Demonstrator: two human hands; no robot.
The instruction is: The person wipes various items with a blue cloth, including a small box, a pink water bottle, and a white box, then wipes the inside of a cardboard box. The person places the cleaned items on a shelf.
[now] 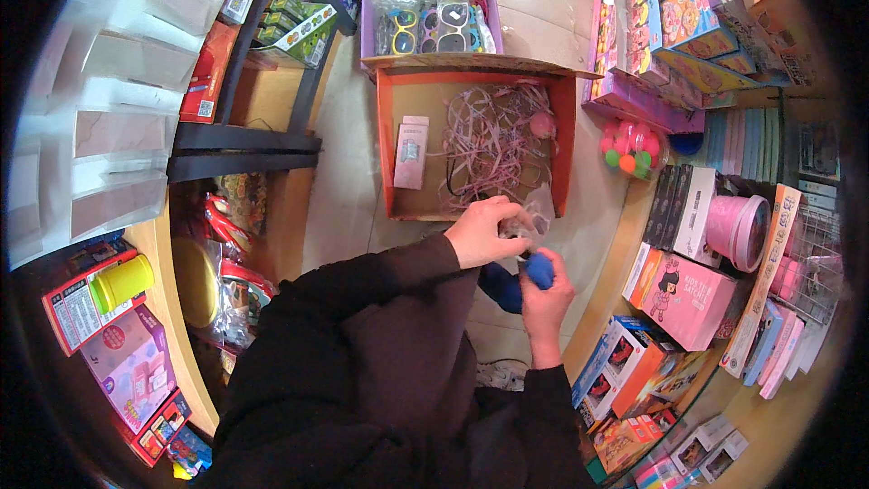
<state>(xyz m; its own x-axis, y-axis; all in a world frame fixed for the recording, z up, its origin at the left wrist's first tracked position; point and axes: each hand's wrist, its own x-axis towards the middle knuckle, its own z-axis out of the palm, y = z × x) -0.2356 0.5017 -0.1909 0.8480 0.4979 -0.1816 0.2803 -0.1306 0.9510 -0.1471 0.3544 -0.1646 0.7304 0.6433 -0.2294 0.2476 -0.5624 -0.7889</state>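
Note:
Just in front of my knees, my left hand [490, 231] grips a crumpled clear plastic wrapper [538, 212] at the near edge of an orange-sided cardboard box [565, 142]. My right hand [548, 292] is closed around a dark blue rounded object [539, 270], whose kind I cannot tell. The two hands nearly touch, and a small dark part shows between them. Another blue rounded piece [502, 287] hangs below. Inside the box lie tangled pink ribbon-like straps [485, 136], a pink ball-like item [542, 125] and a small pink carton [411, 153].
A purple box [368, 24] of wrapped children's sunglasses [404, 32] adjoins the orange-sided box. Shelves with a yellow tub [122, 284] stand at left. At right are a jar of colourful balls [630, 149], a pink bucket [736, 231] and boxed toys [689, 299].

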